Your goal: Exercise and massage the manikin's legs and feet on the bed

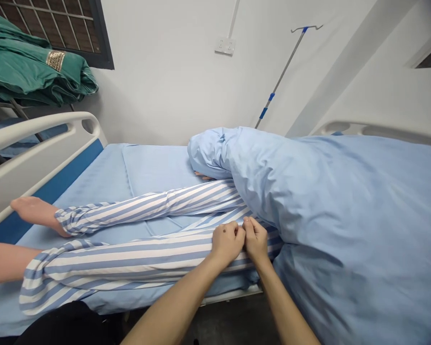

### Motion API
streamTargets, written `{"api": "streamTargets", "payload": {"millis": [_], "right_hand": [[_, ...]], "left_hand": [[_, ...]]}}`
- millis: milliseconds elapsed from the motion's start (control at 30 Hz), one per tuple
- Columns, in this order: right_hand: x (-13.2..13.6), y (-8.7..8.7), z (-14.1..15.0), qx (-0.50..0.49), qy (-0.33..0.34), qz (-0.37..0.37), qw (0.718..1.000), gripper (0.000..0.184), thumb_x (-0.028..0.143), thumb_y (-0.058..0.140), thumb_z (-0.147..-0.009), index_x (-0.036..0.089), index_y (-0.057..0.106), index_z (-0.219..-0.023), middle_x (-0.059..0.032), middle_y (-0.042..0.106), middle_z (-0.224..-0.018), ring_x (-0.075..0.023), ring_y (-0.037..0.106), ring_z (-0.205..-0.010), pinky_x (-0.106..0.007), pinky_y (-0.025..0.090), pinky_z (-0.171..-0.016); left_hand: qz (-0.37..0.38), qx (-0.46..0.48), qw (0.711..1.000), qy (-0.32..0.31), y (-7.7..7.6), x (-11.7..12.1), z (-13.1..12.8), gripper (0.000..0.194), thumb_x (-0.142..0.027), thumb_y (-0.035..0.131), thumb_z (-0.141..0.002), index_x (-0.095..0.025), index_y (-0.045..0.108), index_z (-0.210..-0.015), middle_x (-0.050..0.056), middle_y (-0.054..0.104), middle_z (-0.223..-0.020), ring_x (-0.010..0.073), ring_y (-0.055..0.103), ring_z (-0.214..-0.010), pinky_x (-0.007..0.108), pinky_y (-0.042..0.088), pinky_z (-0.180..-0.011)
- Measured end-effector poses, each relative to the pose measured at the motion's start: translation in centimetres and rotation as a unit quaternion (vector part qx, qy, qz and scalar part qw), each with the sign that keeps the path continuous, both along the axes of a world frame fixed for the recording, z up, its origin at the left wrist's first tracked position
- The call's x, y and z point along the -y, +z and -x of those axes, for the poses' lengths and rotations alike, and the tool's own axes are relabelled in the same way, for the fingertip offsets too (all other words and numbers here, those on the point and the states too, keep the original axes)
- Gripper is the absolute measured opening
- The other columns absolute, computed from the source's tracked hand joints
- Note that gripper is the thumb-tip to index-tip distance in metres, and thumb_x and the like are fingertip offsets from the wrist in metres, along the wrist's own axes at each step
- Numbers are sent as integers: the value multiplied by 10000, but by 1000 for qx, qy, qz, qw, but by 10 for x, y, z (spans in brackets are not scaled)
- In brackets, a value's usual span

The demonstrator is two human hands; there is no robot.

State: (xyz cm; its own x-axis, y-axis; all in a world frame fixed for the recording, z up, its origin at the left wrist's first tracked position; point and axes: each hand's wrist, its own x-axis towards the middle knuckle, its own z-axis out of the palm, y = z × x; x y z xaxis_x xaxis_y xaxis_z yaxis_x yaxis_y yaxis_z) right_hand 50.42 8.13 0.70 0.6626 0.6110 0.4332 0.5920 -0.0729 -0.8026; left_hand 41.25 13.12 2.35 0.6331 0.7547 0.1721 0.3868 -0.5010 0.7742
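My left hand [228, 242] is closed in a fist, knuckles up, over the upper thigh of blue-and-white striped trousers [136, 258]. Right beside it, my right hand [255, 238] is closed too, its thumb laid against the curled fingers. The two fists meet or nearly meet. Whether cloth is caught inside the fingers is hidden. The trousers are on a figure lying on the bed, with a bare foot [36, 213] and a lower leg [3, 262] showing at the left. A folded-back light blue quilt [330, 201] covers the upper body, and its edge lies just right of my hands.
Blue sheeting [154, 163] covers the bed, which has a white-and-blue end board [46, 148] at the left. An IV pole [283, 72] stands by the wall behind. Green folded cloth [32, 67] is piled at the upper left. Fingertips [204, 176] show under the quilt's far edge.
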Motion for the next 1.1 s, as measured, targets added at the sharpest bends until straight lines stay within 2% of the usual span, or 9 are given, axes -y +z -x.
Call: {"api": "streamTargets", "payload": {"millis": [100, 200, 367, 533, 700, 767, 867, 1000, 1100], "right_hand": [[1, 1, -3, -40, -6, -39, 998, 409, 496, 423, -851, 200, 357, -577, 52, 349, -533, -99, 333, -524, -227, 294, -496], [4, 9, -3, -50, -5, -39, 998, 420, 512, 443, -829, 204, 347, -560, 52, 332, -517, -99, 321, -509, -229, 289, -478], [11, 26, -14, 33, -100, -16, 994, 401, 453, 417, -853, 205, 345, -545, 54, 314, -485, -98, 308, -485, -238, 272, -485], [4, 12, -41, 87, -119, 52, 988, 372, 417, 402, -831, 206, 362, -527, 42, 328, -470, -111, 318, -492, -250, 254, -478], [1, 5, -42, 94, -120, 83, 985, 369, 414, 403, -819, 208, 347, -518, 45, 305, -470, -110, 316, -485, -247, 246, -468], [2, 7, -39, 96, -124, 80, 984, 373, 419, 399, -822, 207, 351, -519, 43, 307, -474, -112, 326, -488, -246, 251, -470], [2, 8, -37, 98, -127, 76, 984, 375, 434, 391, -818, 207, 365, -521, 37, 313, -477, -119, 338, -489, -249, 261, -469], [1, 7, -39, 92, -119, 84, 985, 373, 453, 405, -796, 217, 377, -509, 16, 333, -476, -132, 346, -482, -272, 272, -466], [0, 8, -39, 82, -131, 121, 981, 349, 444, 410, -773, 220, 392, -506, 7, 342, -472, -137, 350, -486, -275, 281, -466]], "left_hand": [[29, 28, 999, 34, 1, 6, -15, 305, -279, 371, -865, -199, 616, -702, 35, 665, -693, 143, 541, -635, 257, 325, -615], [25, 18, 996, 78, 0, 12, -20, 299, -296, 380, -865, -200, 636, -743, 56, 675, -720, 162, 564, -663, 271, 333, -628], [10, 9, 999, 42, -2, 12, -15, 276, -287, 418, -834, -212, 638, -686, 51, 666, -676, 163, 566, -639, 273, 335, -617], [41, 41, 998, 39, -6, 11, -13, 272, -283, 419, -804, -223, 623, -635, 14, 633, -608, 137, 508, -579, 258, 311, -575], [77, 83, 994, 5, -9, 4, -5, 176, -259, 468, -724, -214, 564, -583, -22, 562, -549, 114, 441, -547, 238, 307, -561], [99, 94, 991, 0, -12, -7, 9, 169, -255, 466, -710, -205, 529, -561, -31, 521, -532, 106, 425, -546, 228, 305, -556], [118, 94, 988, 31, -16, -32, 46, 191, -249, 437, -718, -193, 469, -539, -38, 465, -519, 99, 411, -552, 221, 296, -551], [87, 64, 992, 60, -20, -65, 117, 210, -242, 418, -737, -186, 415, -534, -48, 417, -512, 92, 401, -554, 219, 281, -562], [49, 31, 997, 59, -20, -84, 171, 214, -243, 410, -756, -186, 422, -549, -51, 405, -519, 89, 393, -549, 219, 274, -565]]}}
